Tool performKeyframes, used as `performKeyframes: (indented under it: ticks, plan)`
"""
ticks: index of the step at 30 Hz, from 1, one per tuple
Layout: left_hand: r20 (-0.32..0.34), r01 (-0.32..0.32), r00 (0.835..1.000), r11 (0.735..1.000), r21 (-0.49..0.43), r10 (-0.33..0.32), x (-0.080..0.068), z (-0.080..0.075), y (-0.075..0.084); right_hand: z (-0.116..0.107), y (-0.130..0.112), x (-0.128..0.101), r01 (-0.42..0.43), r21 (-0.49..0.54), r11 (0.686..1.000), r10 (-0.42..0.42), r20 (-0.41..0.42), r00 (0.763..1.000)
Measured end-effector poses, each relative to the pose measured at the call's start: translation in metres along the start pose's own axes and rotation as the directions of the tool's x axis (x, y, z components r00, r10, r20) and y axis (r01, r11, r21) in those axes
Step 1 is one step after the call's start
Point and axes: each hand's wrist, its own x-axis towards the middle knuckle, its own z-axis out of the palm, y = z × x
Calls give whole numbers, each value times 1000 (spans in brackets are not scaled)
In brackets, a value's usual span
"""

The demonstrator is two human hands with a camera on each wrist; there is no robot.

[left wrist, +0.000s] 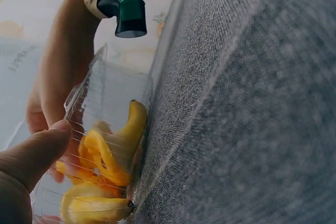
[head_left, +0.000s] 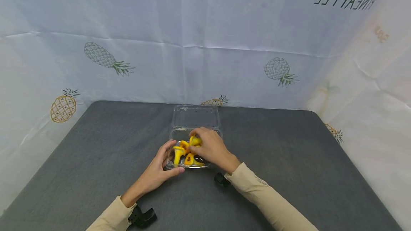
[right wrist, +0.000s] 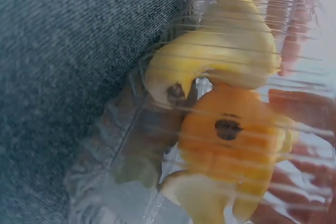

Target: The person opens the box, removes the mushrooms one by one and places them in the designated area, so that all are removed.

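A clear plastic clamshell box (head_left: 171,134) stands on the table, its lid (head_left: 196,116) laid back toward the wall. Inside lie several yellow and orange trumpet-shaped pieces (head_left: 178,154), much like mushrooms, some with dark ends. My left hand (head_left: 157,170) grips the left end of the box, thumb at the front and fingers at the side. In the left wrist view that thumb (left wrist: 39,153) lies by the rim. Reaching in from the right, my right hand (head_left: 210,147) pinches a yellow piece (head_left: 195,140) between thumb and fingers. An orange piece (right wrist: 226,129) shows through the ribbed wall.
The dark grey table (head_left: 282,167) extends on both sides of the box. Behind it hangs a pale cloth (head_left: 205,20) printed with pineapples. A dark wrist camera (head_left: 142,217) sits below the left sleeve, another dark wrist camera (head_left: 221,180) by the right sleeve.
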Motion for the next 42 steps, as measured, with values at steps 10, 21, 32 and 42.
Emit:
performKeyframes:
  ticks: [10,21,32,42]
  plan:
    - [0,4,1000,1000,0,-4,0,0,0,-13,7,-13,56,193,980,-41,-78,996]
    - [-11,10,1000,1000,3,-10,0,1,1,-33,26,-32,123,230,965,-88,-160,983]
    - [-13,12,1000,1000,8,-12,0,2,1,-47,44,-49,117,216,969,-74,-196,978]
    - [-11,11,1000,1000,5,-11,0,2,0,-58,59,-63,89,216,972,-45,-201,979]
